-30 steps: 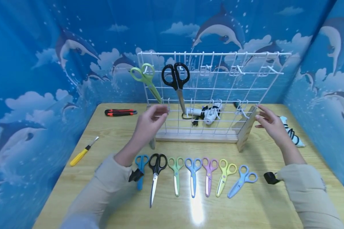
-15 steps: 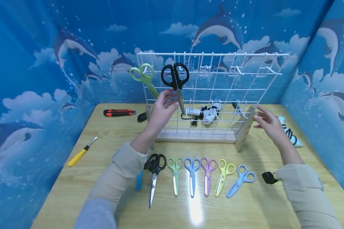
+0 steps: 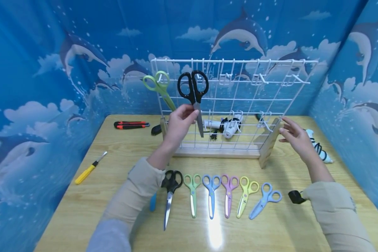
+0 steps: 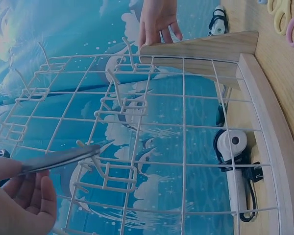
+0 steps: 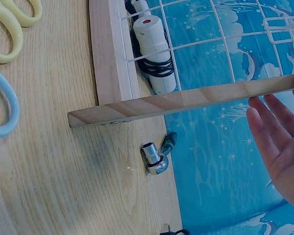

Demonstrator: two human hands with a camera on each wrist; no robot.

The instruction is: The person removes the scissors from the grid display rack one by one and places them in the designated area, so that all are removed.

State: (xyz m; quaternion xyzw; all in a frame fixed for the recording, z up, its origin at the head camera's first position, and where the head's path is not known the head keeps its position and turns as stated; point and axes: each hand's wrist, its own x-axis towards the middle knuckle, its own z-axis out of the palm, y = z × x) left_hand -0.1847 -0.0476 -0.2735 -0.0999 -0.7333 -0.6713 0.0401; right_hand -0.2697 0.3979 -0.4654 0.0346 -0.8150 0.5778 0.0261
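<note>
My left hand (image 3: 177, 126) pinches the blades of black-handled scissors (image 3: 193, 91) between thumb and fingers. Their loops point up by the upper hooks of a white wire rack; in the left wrist view the blades (image 4: 61, 159) lie in front of a lower hook. At the rack's right end my right hand (image 3: 296, 135) grips the top of the wooden upright (image 5: 186, 100), thumb on one side and fingers on the other. Lime-green scissors (image 3: 164, 91) hang on the upper left hook. The rack's wooden base bar (image 3: 217, 153) rests on the table.
A row of scissors lies in front: black-handled (image 3: 170, 189), green (image 3: 193, 192), blue (image 3: 211, 192), pink (image 3: 229, 192), yellow (image 3: 246, 194) and light blue (image 3: 264, 201). A screwdriver (image 3: 89, 169) and box cutters (image 3: 131, 125) lie left. Corded white tools (image 3: 231, 127) sit behind the rack.
My left hand has moved right and up from the rack's left side and taken hold of the black scissors' blades, whose tips now swing slightly right. The right hand stays at the upright.
</note>
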